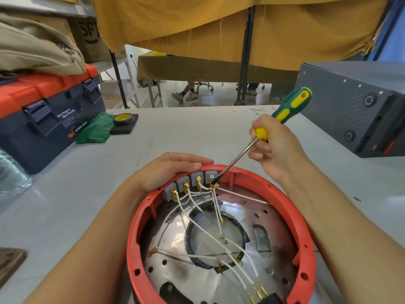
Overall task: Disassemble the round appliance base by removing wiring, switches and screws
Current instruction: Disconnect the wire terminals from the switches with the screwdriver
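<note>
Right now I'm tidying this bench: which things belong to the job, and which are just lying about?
In use: red base, grey switches, white wires, screwdriver, left hand, right hand.

Lying about: toolbox, tape roll, green bag, grey case.

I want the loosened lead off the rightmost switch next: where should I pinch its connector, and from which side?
Pinch the brass connector by its flat sides, just where the white wire enters, probably coming from inside the red base. The switch backs onto the rim, and the screwdriver tip in the right hand sits above it, so only the inner side looks free.
</note>
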Available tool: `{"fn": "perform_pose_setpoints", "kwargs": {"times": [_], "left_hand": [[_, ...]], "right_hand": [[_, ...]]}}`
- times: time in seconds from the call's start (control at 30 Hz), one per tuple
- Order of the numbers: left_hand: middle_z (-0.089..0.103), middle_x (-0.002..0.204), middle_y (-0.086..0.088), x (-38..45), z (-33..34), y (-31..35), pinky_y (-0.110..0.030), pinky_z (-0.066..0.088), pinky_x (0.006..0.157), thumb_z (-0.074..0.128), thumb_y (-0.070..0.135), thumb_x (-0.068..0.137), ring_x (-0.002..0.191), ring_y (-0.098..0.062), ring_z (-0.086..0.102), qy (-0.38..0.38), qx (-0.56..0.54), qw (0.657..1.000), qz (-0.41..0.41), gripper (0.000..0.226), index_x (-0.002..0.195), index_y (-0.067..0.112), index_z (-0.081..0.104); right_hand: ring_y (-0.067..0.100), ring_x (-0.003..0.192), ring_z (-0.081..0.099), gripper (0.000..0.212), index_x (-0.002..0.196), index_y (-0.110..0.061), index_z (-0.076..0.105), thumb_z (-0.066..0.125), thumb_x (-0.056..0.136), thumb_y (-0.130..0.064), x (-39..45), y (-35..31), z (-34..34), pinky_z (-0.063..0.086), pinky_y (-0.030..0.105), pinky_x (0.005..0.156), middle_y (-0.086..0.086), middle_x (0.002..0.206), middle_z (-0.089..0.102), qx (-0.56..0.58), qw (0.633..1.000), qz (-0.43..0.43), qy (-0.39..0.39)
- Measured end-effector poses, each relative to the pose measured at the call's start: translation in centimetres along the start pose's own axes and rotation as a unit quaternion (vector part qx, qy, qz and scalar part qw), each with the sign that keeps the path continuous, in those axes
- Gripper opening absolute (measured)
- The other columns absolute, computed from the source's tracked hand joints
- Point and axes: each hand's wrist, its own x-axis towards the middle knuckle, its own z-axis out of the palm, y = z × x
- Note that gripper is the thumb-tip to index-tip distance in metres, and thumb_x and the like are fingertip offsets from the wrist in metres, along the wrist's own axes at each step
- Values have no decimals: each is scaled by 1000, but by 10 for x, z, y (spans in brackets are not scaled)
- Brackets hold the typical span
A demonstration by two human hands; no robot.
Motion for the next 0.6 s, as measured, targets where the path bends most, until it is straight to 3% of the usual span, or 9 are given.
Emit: {"fn": "perform_pose_setpoints", "kwargs": {"times": [0.2,0.37,0.47,0.6], "left_hand": [[71,93,-13,-1,0,2,-25,56,68,64,13,77,77,-18,69,30,33,999,7,23,99,9,70],[74,90,-7,-8,0,9,-33,55,78,67,19,84,82,-23,71,136,201,969,51,4,87,20,69],[74,84,2,-20,-2,18,-26,52,74,68,28,83,80,-13,70,181,257,948,55,3,84,26,70],[74,86,-2,-46,-4,22,-32,53,79,69,27,83,81,-21,70,138,265,954,14,7,90,28,69]], "right_hand": [[6,32,21,30,62,-12,42,49,91,-17,0,-12,-7,27,17,35,-5,38,32,12,1000,2,-24],[8,36,25,34,63,-12,49,54,93,-26,-1,-16,-10,32,19,40,-3,40,30,-3,998,7,-60],[9,38,30,34,64,-13,57,58,91,-34,-1,-18,-13,40,18,44,-2,43,34,-25,996,4,-83],[10,40,34,29,64,-17,62,66,75,-44,-6,-23,-12,47,21,48,-2,47,40,-63,989,-3,-137]]}}
